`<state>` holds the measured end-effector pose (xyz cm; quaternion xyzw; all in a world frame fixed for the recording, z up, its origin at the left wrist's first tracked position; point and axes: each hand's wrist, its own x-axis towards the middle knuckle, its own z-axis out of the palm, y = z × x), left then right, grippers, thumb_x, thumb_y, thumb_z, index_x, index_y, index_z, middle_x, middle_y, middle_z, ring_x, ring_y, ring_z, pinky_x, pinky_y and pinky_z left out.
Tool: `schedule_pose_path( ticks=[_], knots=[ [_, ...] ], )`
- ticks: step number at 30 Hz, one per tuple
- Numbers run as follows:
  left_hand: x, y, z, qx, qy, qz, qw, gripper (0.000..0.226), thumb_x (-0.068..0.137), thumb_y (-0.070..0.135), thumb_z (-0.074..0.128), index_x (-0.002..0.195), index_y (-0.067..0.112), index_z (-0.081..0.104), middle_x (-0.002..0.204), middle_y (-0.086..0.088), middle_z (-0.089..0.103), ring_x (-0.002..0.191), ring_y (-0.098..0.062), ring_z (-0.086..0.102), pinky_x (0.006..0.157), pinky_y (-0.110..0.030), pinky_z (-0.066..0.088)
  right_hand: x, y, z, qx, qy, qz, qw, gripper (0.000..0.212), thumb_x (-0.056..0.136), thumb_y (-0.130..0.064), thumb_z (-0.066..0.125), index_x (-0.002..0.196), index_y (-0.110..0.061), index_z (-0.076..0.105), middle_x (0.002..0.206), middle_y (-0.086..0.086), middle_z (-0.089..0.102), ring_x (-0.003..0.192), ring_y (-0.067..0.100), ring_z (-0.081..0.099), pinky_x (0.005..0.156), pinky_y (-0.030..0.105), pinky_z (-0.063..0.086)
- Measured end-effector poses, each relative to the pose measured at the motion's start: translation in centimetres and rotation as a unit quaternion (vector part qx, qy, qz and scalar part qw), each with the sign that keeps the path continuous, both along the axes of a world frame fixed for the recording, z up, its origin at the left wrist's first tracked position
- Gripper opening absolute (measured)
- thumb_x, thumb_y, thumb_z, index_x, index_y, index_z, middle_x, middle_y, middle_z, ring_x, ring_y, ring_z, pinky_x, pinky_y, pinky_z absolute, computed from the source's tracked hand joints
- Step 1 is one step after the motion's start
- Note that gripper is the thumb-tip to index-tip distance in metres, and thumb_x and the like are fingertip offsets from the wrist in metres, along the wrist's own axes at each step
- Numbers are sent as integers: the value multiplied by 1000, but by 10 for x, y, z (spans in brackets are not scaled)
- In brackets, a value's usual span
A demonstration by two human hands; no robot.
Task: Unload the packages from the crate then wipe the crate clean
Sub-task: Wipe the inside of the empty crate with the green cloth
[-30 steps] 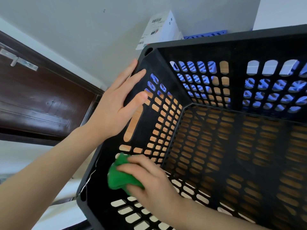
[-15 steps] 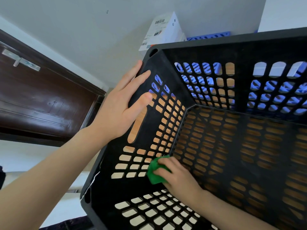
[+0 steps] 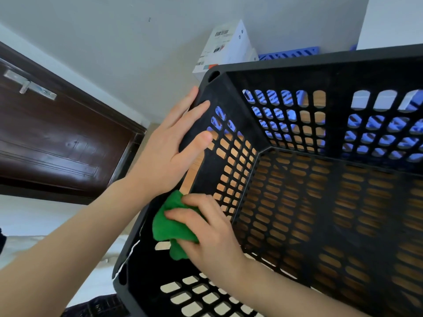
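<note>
A large black perforated crate (image 3: 320,69) fills the right of the view, with nothing lying inside it. My left hand (image 3: 164,149) holds its left wall near the far corner, thumb inside, fingers along the rim. My right hand (image 3: 210,232) grips a bunched green cloth (image 3: 169,223) and presses it against the inside of the left wall, just below my left hand. A white package (image 3: 226,46) with barcode labels stands beyond the crate's far-left corner.
A blue slotted crate (image 3: 290,52) sits behind the black one and shows through its far wall. A dark wooden door (image 3: 57,143) with a metal latch is at the left. Wooden surface shows through the crate's holes.
My right hand has slid the green cloth from the crate's bottom corner back out and up the left wall toward the rim. My left hand keeps its hold.
</note>
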<state>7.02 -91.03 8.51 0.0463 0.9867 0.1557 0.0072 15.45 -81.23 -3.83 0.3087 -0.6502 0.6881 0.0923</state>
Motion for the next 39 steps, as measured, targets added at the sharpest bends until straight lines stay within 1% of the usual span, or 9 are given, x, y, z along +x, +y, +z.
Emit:
schedule_pose_path(
  ticks=[3,8,13,15,17,21,28,33,39],
  knots=[
    [0,-1,0,1,-2,-3,1000,58,97,52,37,149,26,38,161,16,17,145,6,15,109,-2,15,0,5,-25,41,48,12,998,31,83,-3,68,113,-9,64,119,6,49,99,24,50,91,22,40],
    [1,0,-1,-3,-4,-2,1000,59,97,52,38,149,26,37,161,16,16,144,6,15,109,-3,15,-1,11,-60,112,104,3,988,25,84,-6,65,108,-12,59,118,6,52,99,26,52,84,29,48],
    [4,2,1,-10,-14,-2,1000,62,94,55,38,150,26,36,161,19,13,142,12,15,102,4,14,-5,30,-93,277,-5,100,956,43,74,-7,72,109,-21,52,127,-5,40,111,18,44,83,33,54],
    [3,2,2,-12,-17,-3,1000,64,93,57,37,150,28,34,161,21,11,140,16,15,98,7,15,-16,41,-98,335,-40,135,932,44,81,-6,63,120,-23,51,135,-6,35,120,18,39,98,35,46],
    [2,3,3,-25,-16,-3,1000,66,92,61,35,151,31,32,160,25,8,138,20,11,95,9,14,-31,56,-94,369,-59,154,915,46,86,-8,58,127,-25,51,138,-8,36,124,14,37,110,28,33],
    [2,3,4,-54,-6,-2,999,68,90,65,32,151,36,28,158,31,2,141,15,10,94,6,16,-53,81,-80,371,-63,109,920,46,87,-13,61,129,-26,51,133,-11,39,123,7,38,110,22,30],
    [1,-1,-1,-42,4,-4,999,74,86,73,26,151,37,28,156,35,-5,142,3,21,107,-28,35,-72,113,-54,409,-54,60,909,44,85,-16,61,127,-26,52,128,-10,41,120,11,41,102,18,30],
    [-2,-4,-5,-18,19,-18,999,80,84,79,22,152,37,26,157,32,-8,146,2,7,113,-28,21,-73,132,-28,435,-58,9,899,43,82,-17,63,123,-25,55,122,-11,43,114,11,45,95,13,30],
    [5,-5,-5,17,41,-42,998,97,74,88,-1,153,37,21,160,23,2,144,3,2,115,-28,18,-53,150,13,439,-97,-86,889,39,81,-16,67,116,-28,57,112,-21,41,103,2,49,85,7,33]
  ],
)
